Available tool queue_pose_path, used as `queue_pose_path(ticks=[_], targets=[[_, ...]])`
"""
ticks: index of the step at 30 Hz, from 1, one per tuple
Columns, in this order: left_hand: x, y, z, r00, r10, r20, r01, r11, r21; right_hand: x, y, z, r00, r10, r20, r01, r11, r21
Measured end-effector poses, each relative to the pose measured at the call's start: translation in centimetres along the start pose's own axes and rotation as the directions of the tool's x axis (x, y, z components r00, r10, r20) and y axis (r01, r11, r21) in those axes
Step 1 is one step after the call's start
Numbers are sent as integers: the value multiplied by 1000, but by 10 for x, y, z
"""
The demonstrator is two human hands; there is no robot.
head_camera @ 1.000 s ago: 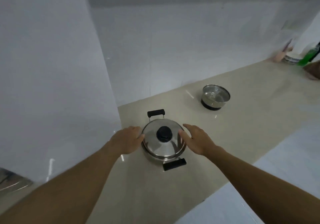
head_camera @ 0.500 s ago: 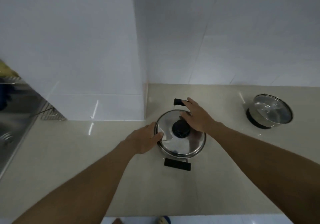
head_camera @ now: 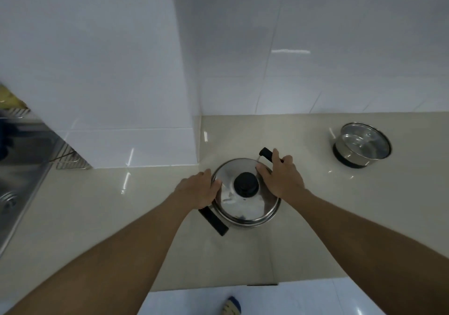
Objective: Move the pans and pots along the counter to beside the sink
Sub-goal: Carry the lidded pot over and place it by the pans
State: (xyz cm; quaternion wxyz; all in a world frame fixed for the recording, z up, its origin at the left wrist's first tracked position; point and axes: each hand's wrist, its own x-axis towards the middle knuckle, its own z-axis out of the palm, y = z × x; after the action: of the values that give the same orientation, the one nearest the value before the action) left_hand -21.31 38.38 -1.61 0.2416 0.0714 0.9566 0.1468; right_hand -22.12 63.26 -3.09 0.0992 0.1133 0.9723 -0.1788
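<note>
A steel pot [head_camera: 245, 205] with a shiny lid and a black knob sits on the beige counter [head_camera: 121, 217], near the tiled pillar's corner. My left hand [head_camera: 198, 189] is wrapped around the pot's left rim, by its near black handle. My right hand [head_camera: 281, 177] grips the far black handle at the right rim. A second, smaller steel pot [head_camera: 362, 145] with a glass lid stands further right on the counter. The steel sink [head_camera: 17, 168] lies at the far left.
A white tiled pillar [head_camera: 116, 95] juts out onto the counter between the pot and the sink. A wire rack [head_camera: 69, 161] sits beside the sink against the pillar. The counter's front edge runs below, with a foot [head_camera: 230, 306] on the white floor.
The pot has turned so its near handle now points toward the lower left. My right hand slid from the lid to the far handle, and my left hand closed on the left rim.
</note>
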Motion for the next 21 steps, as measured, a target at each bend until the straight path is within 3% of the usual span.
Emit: queue_pose_path(ticks=[4, 12, 18, 21], targets=[[-20, -3, 8, 1000, 15, -17, -15, 1000, 3, -27, -1, 0, 995, 100, -3, -100, 995, 0], [-54, -20, 19, 996, 40, -76, -38, 999, 26, -58, 2, 6, 990, 133, -47, -133, 991, -8], [-50, -22, 22, 999, -46, -11, 43, 981, -187, -36, 8, -4, 976, -207, -72, 209, 978, 18], [-47, -19, 27, 993, -117, -28, 107, 965, -240, -20, 13, 0, 954, -296, -52, 297, 954, 26]])
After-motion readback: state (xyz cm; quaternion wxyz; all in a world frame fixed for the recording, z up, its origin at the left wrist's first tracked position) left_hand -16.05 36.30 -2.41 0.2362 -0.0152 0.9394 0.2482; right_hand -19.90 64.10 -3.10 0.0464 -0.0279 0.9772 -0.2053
